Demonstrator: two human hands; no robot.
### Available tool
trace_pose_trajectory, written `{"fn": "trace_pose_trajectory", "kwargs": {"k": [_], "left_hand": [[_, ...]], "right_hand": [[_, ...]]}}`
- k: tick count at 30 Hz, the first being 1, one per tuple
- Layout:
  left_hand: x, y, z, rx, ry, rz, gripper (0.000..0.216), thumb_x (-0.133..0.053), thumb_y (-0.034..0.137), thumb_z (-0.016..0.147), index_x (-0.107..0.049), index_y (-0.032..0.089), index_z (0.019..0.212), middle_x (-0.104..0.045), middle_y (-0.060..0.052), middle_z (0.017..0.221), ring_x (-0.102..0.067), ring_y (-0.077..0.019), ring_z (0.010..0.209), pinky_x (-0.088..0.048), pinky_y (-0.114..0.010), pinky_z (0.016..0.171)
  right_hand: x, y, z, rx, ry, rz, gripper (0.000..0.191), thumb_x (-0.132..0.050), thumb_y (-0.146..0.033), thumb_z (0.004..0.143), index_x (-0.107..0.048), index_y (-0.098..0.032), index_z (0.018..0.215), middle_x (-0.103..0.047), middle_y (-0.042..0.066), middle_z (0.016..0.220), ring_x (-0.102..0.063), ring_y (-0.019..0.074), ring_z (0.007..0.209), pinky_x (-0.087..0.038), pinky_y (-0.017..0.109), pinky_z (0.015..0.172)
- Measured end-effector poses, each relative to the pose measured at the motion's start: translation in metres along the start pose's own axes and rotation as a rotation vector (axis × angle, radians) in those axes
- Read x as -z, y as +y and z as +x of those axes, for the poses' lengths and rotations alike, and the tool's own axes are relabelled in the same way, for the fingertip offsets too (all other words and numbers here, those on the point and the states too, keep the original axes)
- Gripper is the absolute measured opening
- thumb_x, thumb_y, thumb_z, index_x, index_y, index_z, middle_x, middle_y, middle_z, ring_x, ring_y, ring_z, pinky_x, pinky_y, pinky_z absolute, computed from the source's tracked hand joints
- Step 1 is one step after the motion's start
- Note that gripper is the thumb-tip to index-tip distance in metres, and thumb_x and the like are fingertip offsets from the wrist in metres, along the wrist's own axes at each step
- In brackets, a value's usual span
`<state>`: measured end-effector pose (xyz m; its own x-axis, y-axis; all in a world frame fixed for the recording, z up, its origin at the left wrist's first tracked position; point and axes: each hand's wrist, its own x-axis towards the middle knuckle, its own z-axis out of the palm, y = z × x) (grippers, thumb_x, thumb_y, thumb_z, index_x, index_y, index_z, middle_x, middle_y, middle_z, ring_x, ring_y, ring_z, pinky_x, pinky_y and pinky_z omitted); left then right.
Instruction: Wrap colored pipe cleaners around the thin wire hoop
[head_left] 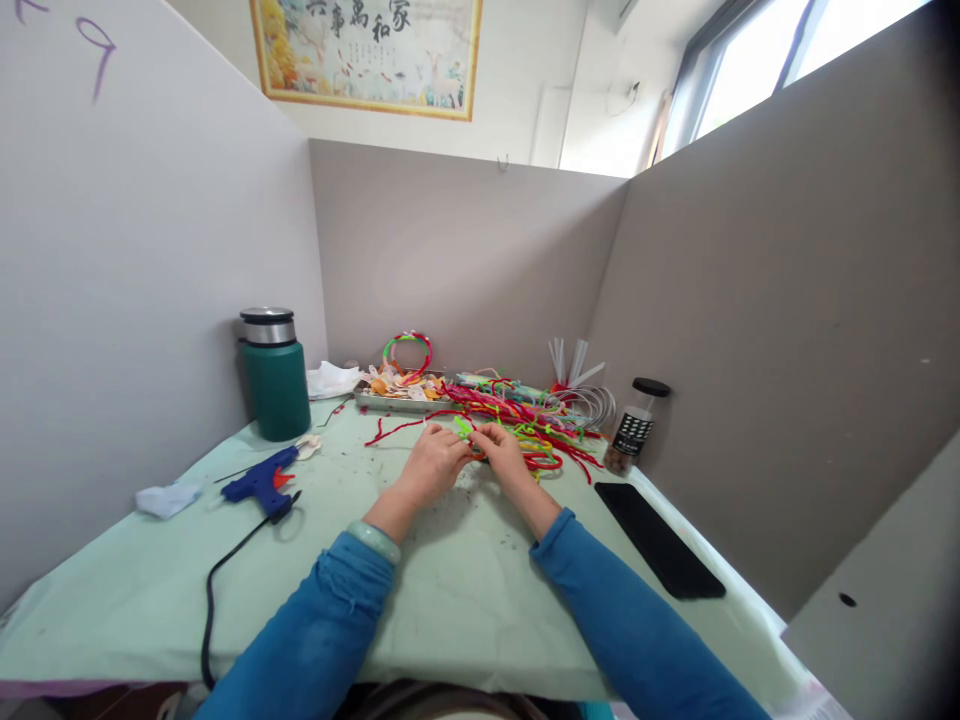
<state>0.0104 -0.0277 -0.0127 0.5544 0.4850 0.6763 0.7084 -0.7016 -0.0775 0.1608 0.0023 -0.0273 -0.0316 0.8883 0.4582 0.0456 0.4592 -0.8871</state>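
Note:
My left hand (435, 462) and my right hand (501, 455) meet over the middle of the table, fingertips pinched close together. Between them a bright green pipe cleaner (463, 426) sticks up in a small bent shape. A red pipe cleaner (390, 432) stretches out to the left just behind my left hand; whether it is joined to the green one I cannot tell. Right behind my hands lies a heap of coloured pipe cleaners (517, 405), mostly red. Some red and yellow loops (546, 461) come out beside my right hand. My fingers hide part of what they grip.
At left are a green bottle (277, 390), a blue glue gun (262, 484) with its cord, and a crumpled tissue (167, 500). A metal tray (401, 404) of small pieces stands at the back. On the right are a black-lidded jar (634, 430) and a flat black object (660, 540).

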Motion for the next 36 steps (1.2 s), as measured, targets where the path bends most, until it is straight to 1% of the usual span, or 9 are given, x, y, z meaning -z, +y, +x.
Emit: {"fn": "trace_pose_trajectory", "kwargs": {"k": [9, 15, 21, 25, 28, 32, 36], "left_hand": [[-0.0023, -0.0013, -0.0005, 0.019, 0.033, -0.032, 0.022, -0.043, 0.022, 0.086, -0.062, 0.016, 0.075, -0.062, -0.006, 0.073, -0.054, -0.0157, 0.072, -0.035, -0.033, 0.077], [-0.0038, 0.0000, -0.0016, 0.080, 0.030, -0.036, 0.016, -0.046, 0.022, 0.085, -0.060, 0.016, 0.084, -0.063, -0.006, 0.076, -0.055, -0.0172, 0.075, -0.036, -0.034, 0.080], [-0.0066, -0.0025, -0.0030, 0.107, 0.024, -0.055, 0.014, -0.049, 0.021, 0.083, -0.062, 0.017, 0.079, -0.064, -0.005, 0.075, -0.056, -0.0175, 0.076, -0.035, -0.033, 0.078], [-0.0069, -0.0045, -0.0036, 0.180, 0.052, -0.092, 0.012, -0.052, 0.022, 0.082, -0.063, 0.018, 0.076, -0.064, -0.004, 0.069, -0.056, -0.0168, 0.072, -0.035, -0.031, 0.074], [-0.0061, -0.0054, -0.0037, 0.249, 0.063, -0.117, 0.012, -0.054, 0.024, 0.081, -0.063, 0.018, 0.075, -0.066, -0.003, 0.071, -0.057, -0.0161, 0.071, -0.034, -0.030, 0.074], [-0.0053, -0.0066, -0.0039, 0.350, 0.079, -0.121, 0.012, -0.056, 0.027, 0.080, -0.062, 0.018, 0.076, -0.067, -0.003, 0.075, -0.058, -0.0159, 0.069, -0.034, -0.029, 0.072], [-0.0044, -0.0066, -0.0043, 0.444, 0.067, -0.145, 0.016, -0.053, 0.032, 0.082, -0.062, 0.018, 0.081, -0.068, -0.004, 0.075, -0.058, -0.0148, 0.067, -0.035, -0.025, 0.064]], "right_hand": [[0.0005, 0.0032, 0.0015, 0.034, -0.024, -0.023, 0.019, -0.057, -0.036, 0.070, -0.056, -0.018, 0.071, -0.055, 0.000, 0.068, -0.048, 0.0137, 0.065, -0.040, 0.024, 0.061], [-0.0009, 0.0007, 0.0008, 0.025, -0.037, 0.025, 0.019, -0.057, -0.037, 0.070, -0.056, -0.018, 0.070, -0.056, 0.000, 0.067, -0.050, 0.0140, 0.064, -0.041, 0.025, 0.063], [-0.0016, -0.0005, 0.0000, 0.040, -0.034, 0.015, 0.017, -0.057, -0.035, 0.071, -0.055, -0.018, 0.070, -0.054, -0.001, 0.065, -0.049, 0.0132, 0.062, -0.040, 0.025, 0.060], [-0.0026, -0.0005, -0.0010, 0.064, -0.021, -0.007, 0.019, -0.057, -0.036, 0.072, -0.054, -0.018, 0.071, -0.055, -0.001, 0.066, -0.051, 0.0136, 0.063, -0.041, 0.025, 0.061], [-0.0032, -0.0002, -0.0021, 0.093, -0.012, -0.040, 0.019, -0.055, -0.037, 0.074, -0.054, -0.018, 0.072, -0.056, 0.000, 0.068, -0.052, 0.0144, 0.064, -0.042, 0.026, 0.064], [-0.0027, -0.0009, -0.0040, 0.180, -0.020, -0.110, 0.016, -0.053, -0.034, 0.077, -0.054, -0.018, 0.075, -0.057, 0.001, 0.072, -0.053, 0.0151, 0.070, -0.043, 0.027, 0.068], [-0.0015, -0.0025, -0.0073, 0.279, -0.023, -0.226, 0.013, -0.052, -0.030, 0.079, -0.055, -0.018, 0.077, -0.057, 0.002, 0.078, -0.053, 0.0164, 0.077, -0.042, 0.028, 0.072]]}}
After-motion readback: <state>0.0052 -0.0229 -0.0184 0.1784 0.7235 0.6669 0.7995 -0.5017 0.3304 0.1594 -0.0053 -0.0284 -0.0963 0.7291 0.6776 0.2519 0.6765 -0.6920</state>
